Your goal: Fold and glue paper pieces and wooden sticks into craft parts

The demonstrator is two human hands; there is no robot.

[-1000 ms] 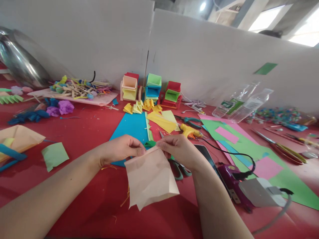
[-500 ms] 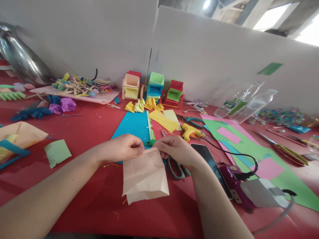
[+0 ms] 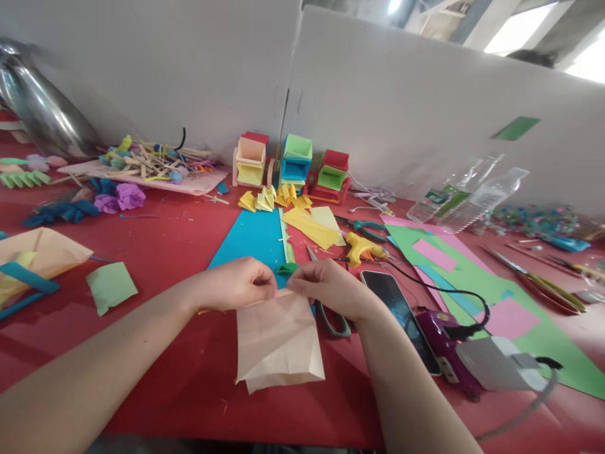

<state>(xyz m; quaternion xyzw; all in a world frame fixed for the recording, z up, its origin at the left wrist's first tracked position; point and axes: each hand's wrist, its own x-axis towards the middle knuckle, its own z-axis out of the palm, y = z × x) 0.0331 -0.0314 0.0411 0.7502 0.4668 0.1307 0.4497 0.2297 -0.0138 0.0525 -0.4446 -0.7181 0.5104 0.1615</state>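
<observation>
Both of my hands pinch the top edge of a folded peach paper sheet that hangs down over the red table. My left hand grips its upper left part and my right hand its upper right part, fingertips almost meeting. Just behind my fingers lies a small green paper scrap at the edge of a blue sheet. Grey-handled scissors lie under my right wrist.
A phone, a purple device with a black cable, a yellow glue gun, green and pink sheets, yellow folded papers, paper boxes, plastic bottles, sticks and crepe flowers, white partition boards behind.
My two hands have drawn closer together along the top edge of the peach paper, and the sheet hangs a little flatter and lower than before.
</observation>
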